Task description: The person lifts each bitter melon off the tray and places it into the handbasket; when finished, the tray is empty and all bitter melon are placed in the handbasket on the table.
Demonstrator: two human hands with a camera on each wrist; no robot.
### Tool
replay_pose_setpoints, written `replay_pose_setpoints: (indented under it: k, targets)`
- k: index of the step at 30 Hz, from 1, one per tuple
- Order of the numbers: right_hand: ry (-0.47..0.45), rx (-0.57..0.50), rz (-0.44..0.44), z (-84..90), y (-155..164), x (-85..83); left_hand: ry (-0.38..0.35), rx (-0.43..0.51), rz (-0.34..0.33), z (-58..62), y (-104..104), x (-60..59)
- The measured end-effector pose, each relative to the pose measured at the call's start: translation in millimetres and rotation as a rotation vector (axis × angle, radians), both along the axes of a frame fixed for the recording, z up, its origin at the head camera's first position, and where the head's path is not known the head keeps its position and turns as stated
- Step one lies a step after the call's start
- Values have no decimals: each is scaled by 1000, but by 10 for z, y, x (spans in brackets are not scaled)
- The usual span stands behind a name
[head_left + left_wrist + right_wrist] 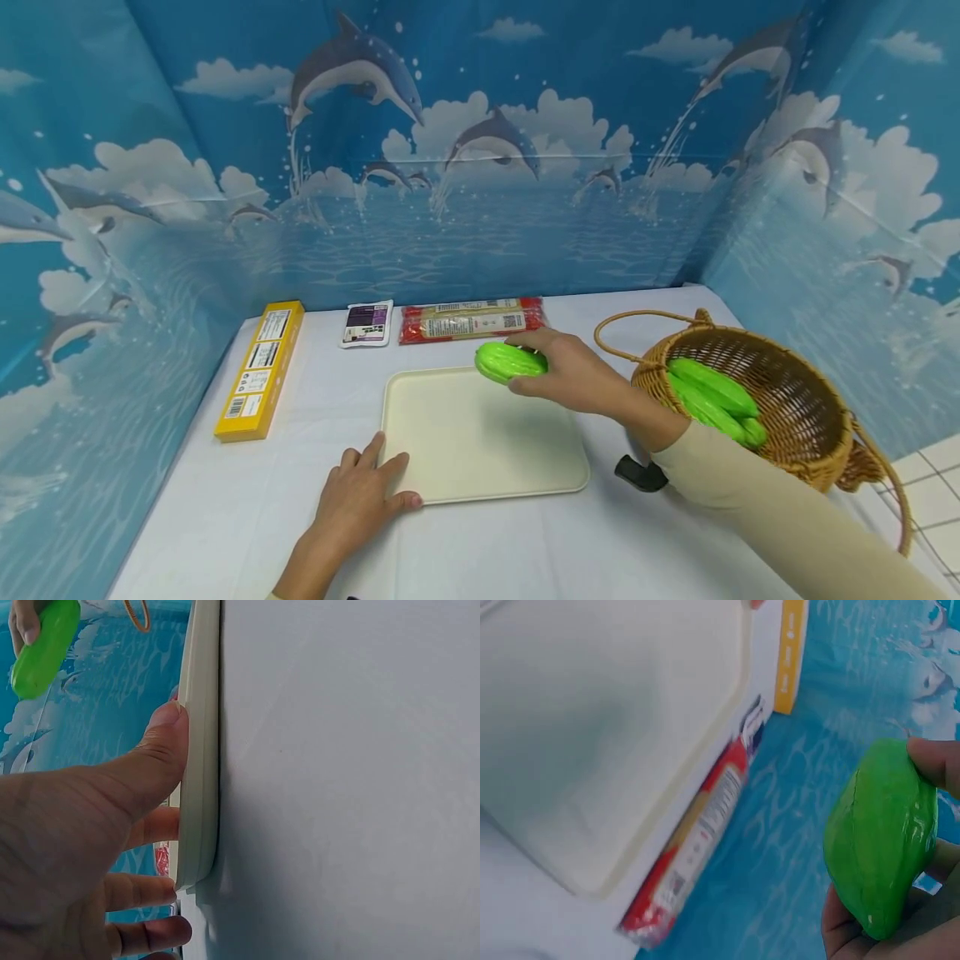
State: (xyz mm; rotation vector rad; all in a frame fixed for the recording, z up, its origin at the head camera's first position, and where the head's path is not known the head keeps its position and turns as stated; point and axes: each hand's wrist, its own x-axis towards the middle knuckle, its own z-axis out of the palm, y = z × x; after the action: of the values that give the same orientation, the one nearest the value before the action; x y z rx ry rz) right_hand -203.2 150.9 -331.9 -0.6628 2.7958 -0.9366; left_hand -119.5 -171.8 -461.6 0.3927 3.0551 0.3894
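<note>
My right hand [562, 367] holds a bright green, ridged fake vegetable [510, 362], much like a cucumber, above the far right part of the cream tray [480, 442]. In the right wrist view the vegetable [881, 840] shows a glossy skin and a tapered end, with the thumb and fingers round it. At the tray's near left corner, my left hand [360, 496] rests with spread fingers, its thumb [161, 739] against the rim. More green vegetables [716, 396] lie in the wicker basket [806, 417] on the right.
A yellow box [260, 371] lies at the left. Behind the tray are a white and purple packet [366, 324] and red-ended packages [472, 321]. A black handle [641, 473] sticks out near my right sleeve. A dolphin-print curtain [480, 208] encloses the table.
</note>
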Motion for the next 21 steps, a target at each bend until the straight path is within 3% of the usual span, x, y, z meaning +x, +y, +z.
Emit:
replay_pose_setpoints:
  k: [11, 21]
  targets:
    - [-3, 42, -71, 440, 640, 128, -19, 12, 13, -8, 21, -15]
    - [-51, 69, -161, 574, 1080, 198, -27, 7, 9, -6, 16, -13]
